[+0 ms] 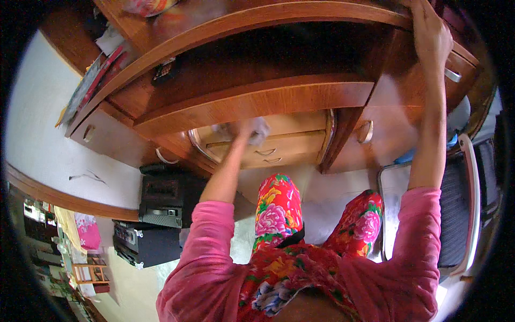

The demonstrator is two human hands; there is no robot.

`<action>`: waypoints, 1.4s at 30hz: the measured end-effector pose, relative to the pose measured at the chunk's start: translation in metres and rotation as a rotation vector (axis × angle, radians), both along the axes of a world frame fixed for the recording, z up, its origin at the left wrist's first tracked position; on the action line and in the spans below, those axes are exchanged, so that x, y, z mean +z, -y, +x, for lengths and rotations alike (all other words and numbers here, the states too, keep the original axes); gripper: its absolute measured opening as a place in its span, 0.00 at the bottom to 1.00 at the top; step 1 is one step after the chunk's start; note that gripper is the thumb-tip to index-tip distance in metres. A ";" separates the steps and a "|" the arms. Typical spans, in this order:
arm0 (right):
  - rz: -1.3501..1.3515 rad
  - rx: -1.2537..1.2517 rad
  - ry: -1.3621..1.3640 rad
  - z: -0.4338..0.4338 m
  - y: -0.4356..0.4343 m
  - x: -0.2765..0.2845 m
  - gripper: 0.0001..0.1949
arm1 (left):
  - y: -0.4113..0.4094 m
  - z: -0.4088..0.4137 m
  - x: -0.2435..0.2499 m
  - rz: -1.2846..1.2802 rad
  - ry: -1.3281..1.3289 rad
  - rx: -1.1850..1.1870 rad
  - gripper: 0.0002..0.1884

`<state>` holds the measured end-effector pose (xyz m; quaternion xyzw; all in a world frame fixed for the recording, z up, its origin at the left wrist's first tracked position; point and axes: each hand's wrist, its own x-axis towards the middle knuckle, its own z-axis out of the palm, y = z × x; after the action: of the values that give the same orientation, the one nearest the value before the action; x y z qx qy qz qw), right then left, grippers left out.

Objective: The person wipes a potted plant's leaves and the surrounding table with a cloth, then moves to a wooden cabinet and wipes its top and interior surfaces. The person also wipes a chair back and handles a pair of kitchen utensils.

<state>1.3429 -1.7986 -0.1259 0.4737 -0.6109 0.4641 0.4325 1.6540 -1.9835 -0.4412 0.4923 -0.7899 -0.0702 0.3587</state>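
Observation:
My left hand [242, 128] is blurred and holds a greyish-white cloth [261, 131]. It is low at the front of a brown wooden cabinet, just below the long curved rail [257, 98] under an open shelf. Behind the cloth, a lighter wooden drawer unit [297, 141] with metal handles shows in the recess. My right hand [433, 34] is up at the right end of the cabinet's upper edge [322, 10], bent at the wrist. Its fingertips are cut off by the top of the picture, so their grip is not visible.
Black speaker-like boxes [161, 197] stand on the left by the white wall [40, 104]. On the right is a chair with a pale frame [470, 209]. A cabinet door with a curved handle [365, 132] sits right of the recess. Papers [86, 86] lean at the left end.

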 end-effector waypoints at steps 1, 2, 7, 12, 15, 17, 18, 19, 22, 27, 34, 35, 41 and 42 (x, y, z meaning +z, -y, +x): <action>0.006 -0.031 -0.061 -0.007 -0.002 -0.003 0.14 | -0.013 -0.033 -0.005 0.004 -0.062 -0.067 0.19; -0.033 -0.014 -0.015 0.005 -0.002 -0.003 0.14 | -0.024 -0.060 -0.010 -0.005 -0.099 -0.140 0.19; -0.025 -0.090 -0.048 -0.002 -0.003 -0.001 0.13 | -0.050 -0.169 -0.019 -0.204 -0.102 -0.546 0.19; -0.071 -0.083 0.053 0.000 0.003 -0.005 0.12 | -0.038 -0.158 -0.021 -0.309 -0.029 -0.563 0.19; 0.049 -0.092 0.060 -0.018 0.003 -0.009 0.16 | -0.040 -0.127 -0.022 -0.310 0.023 -0.394 0.20; 0.080 -0.097 0.043 -0.024 0.008 -0.015 0.18 | -0.050 -0.101 -0.024 -0.209 -0.020 -0.364 0.20; 0.067 -0.110 0.021 -0.025 0.008 -0.016 0.19 | -0.060 -0.088 -0.023 -0.111 -0.086 -0.400 0.21; 0.053 -0.110 0.004 -0.023 0.012 -0.017 0.20 | -0.071 -0.070 -0.021 -0.014 -0.149 -0.423 0.21; 0.113 -0.092 0.024 -0.020 -0.002 -0.008 0.20 | -0.131 -0.021 0.013 0.421 -0.778 -0.385 0.20; 0.039 -0.097 -0.038 -0.023 0.014 -0.014 0.18 | -0.195 0.082 0.127 0.331 -1.160 -0.274 0.21; 0.065 -0.103 -0.076 -0.025 -0.003 -0.010 0.16 | -0.132 0.085 0.245 -0.288 -0.576 -0.062 0.16; 0.073 -0.095 -0.095 -0.023 -0.003 -0.009 0.16 | -0.117 0.081 0.250 -0.258 -0.420 -0.056 0.15; 0.153 -0.073 -0.111 -0.023 -0.008 -0.008 0.16 | -0.019 0.051 0.262 0.081 0.619 -0.317 0.19; 0.156 -0.058 -0.112 -0.022 -0.009 -0.009 0.16 | 0.004 0.055 0.261 0.132 0.629 -0.344 0.17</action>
<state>1.3211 -1.7895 -0.1353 0.5133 -0.6335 0.3751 0.4411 1.7088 -1.9872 -0.1798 0.3720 -0.9266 -0.0255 0.0486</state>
